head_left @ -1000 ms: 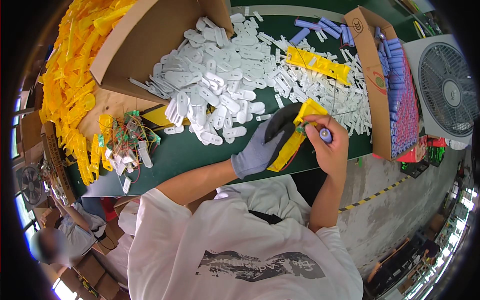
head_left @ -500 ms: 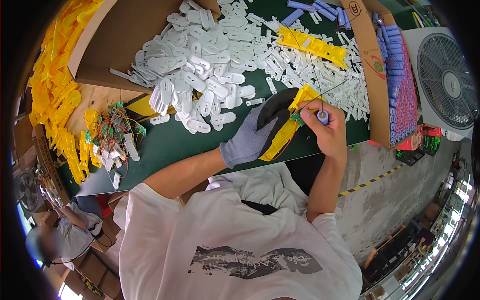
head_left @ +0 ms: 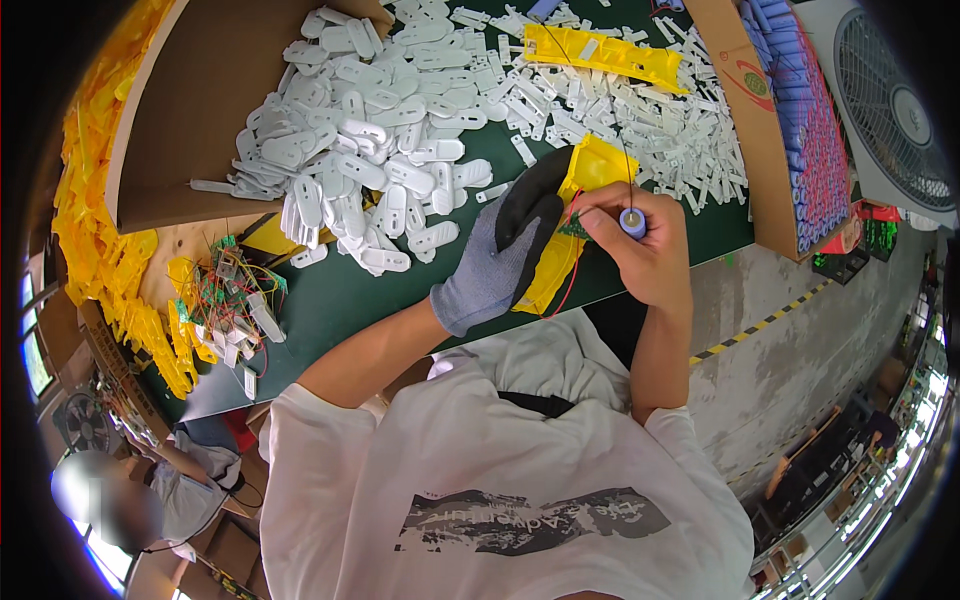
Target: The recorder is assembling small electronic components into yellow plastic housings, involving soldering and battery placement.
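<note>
My left hand (head_left: pixel 505 245), in a grey glove with black palm and fingers, grips a long yellow plastic shell (head_left: pixel 600 162) held tilted over the table's front edge. A small green circuit board (head_left: pixel 573 226) with a red wire lies against the shell. My bare right hand (head_left: pixel 652 245) is closed, its thumb and fingertips at the board. A purple cylindrical battery cell (head_left: pixel 633 222) sits in its curled fingers, end up, with a thin dark wire rising from it. The fingertips partly cover the board, so its exact grip is hidden.
White oval plastic parts (head_left: pixel 385 130) spill from a cardboard box (head_left: pixel 150 130). Small white strips and another yellow shell (head_left: pixel 610 58) lie beyond my hands. A box of purple cells (head_left: pixel 790 130) and a fan (head_left: pixel 890 110) stand right. Wired boards (head_left: pixel 230 300) and yellow shells (head_left: pixel 110 240) are left.
My view has shifted slightly, so the table contents sit higher and to the left. Both hands stay together at the shell, which is turned a little more upright; the right hand still holds the cell.
</note>
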Available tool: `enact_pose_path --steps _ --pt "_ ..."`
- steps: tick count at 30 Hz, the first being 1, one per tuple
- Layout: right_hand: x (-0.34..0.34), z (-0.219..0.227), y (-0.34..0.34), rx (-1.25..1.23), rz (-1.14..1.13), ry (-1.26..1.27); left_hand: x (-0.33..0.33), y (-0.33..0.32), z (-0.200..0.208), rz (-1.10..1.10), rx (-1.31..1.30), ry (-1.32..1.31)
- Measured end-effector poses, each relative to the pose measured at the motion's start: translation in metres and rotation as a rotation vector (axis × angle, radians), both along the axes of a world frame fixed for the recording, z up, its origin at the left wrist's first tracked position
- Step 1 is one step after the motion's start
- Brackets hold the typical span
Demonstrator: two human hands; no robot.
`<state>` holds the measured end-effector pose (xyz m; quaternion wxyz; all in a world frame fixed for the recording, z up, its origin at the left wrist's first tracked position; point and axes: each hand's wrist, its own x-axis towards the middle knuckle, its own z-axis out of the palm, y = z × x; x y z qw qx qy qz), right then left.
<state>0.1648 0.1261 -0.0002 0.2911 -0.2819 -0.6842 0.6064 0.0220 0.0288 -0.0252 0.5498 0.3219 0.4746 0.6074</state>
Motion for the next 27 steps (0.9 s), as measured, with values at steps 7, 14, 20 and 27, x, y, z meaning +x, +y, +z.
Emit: enact_pose_path --steps 7,14,20,27 --pt "0.000 -0.009 -0.006 0.134 -0.153 -0.025 0.000 0.002 0.001 -0.019 0.019 0.076" --pt "-0.005 -0.003 -0.008 0.330 -0.241 -0.036 -0.001 0.000 0.001 -0.031 -0.045 -0.113" --pt "-0.010 -0.002 -0.012 0.326 -0.314 -0.048 0.000 0.002 0.005 -0.004 -0.021 -0.051" --pt "-0.010 0.003 -0.014 0.325 -0.331 -0.078 0.001 0.001 0.006 -0.012 -0.058 -0.105"
